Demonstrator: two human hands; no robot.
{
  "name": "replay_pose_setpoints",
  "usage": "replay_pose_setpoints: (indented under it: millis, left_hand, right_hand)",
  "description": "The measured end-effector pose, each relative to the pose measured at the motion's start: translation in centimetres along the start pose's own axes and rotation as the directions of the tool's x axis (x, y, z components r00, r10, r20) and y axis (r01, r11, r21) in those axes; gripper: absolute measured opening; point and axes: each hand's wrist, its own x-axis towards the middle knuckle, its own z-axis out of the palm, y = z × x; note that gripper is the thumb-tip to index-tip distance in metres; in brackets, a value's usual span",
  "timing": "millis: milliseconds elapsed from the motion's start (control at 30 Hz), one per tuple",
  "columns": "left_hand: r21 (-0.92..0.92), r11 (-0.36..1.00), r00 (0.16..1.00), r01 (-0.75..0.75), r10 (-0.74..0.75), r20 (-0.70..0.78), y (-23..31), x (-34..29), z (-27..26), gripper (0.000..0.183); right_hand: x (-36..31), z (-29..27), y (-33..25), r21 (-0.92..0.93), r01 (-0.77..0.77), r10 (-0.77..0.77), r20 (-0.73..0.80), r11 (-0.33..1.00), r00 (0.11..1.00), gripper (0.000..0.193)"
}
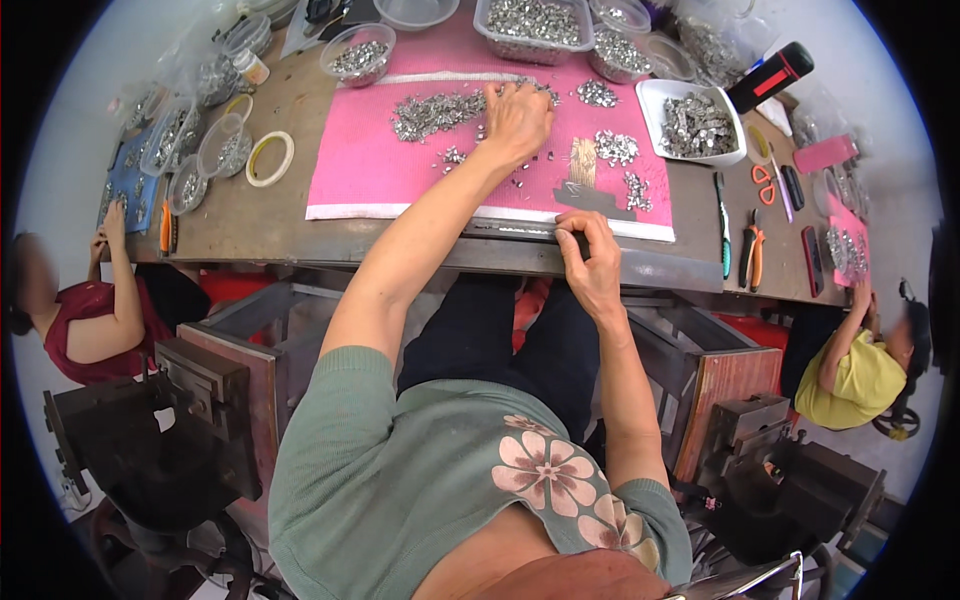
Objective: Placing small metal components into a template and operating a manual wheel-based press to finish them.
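The left hand (518, 125) points down among small shiny silver metal pieces (430, 116) on a flat pink mat (370, 180), whether pinching any I can't tell. The right hand (592, 257) curls at a narrow dark metal strip's (486, 227) end by the brown surface's (250, 222) front edge, its grip unclear.

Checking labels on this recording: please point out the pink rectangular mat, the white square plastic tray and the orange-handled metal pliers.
Pink rectangular mat (365, 170): head view, bare left part.
White square plastic tray (653, 120): head view, left wall.
Orange-handled metal pliers (758, 256): head view, orange handle.
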Motion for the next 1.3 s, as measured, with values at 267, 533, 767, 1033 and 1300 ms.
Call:
replay_pose_setpoints:
  millis: [267, 533, 767, 1033, 1300]
  left_hand:
    - [-0.203, 0.979, 0.996, -0.02, 0.036, 0.076, 1.9, -2.2, -4.4, 0.009]
    - [-0.177, 0.961, 0.958, -0.214, 0.242, 0.156, 2.9, -7.9, -7.0, 0.005]
    - [-0.19, 0.955, 0.954, -0.228, 0.258, 0.152, 3.4, -8.3, -6.3, 0.008]
    - [-0.142, 0.954, 0.951, -0.266, 0.283, 0.121, 3.4, -8.6, -5.5, 0.008]
    - [-0.165, 0.953, 0.954, -0.254, 0.275, 0.118, 3.2, -8.6, -5.6, 0.009]
  right_hand:
    - [-0.1, 0.5, -0.3, -0.156, 0.07, -0.071, -0.001, 0.985, 0.997, 0.01]
    - [0.0, -0.1, -0.8, -0.306, 0.268, -0.272, 0.032, 0.913, 0.962, 0.014]
    - [2.9, -2.5, 2.1, -0.338, 0.062, -0.067, -0.002, 0.939, 0.998, 0.009]
    - [4.8, -2.1, 3.3, -0.307, 0.005, 0.032, 0.118, 0.952, 0.993, 0.008]
    - [6.5, -3.1, 5.3, -0.25, -0.013, 0.016, 0.009, 0.968, 1.0, 0.007]
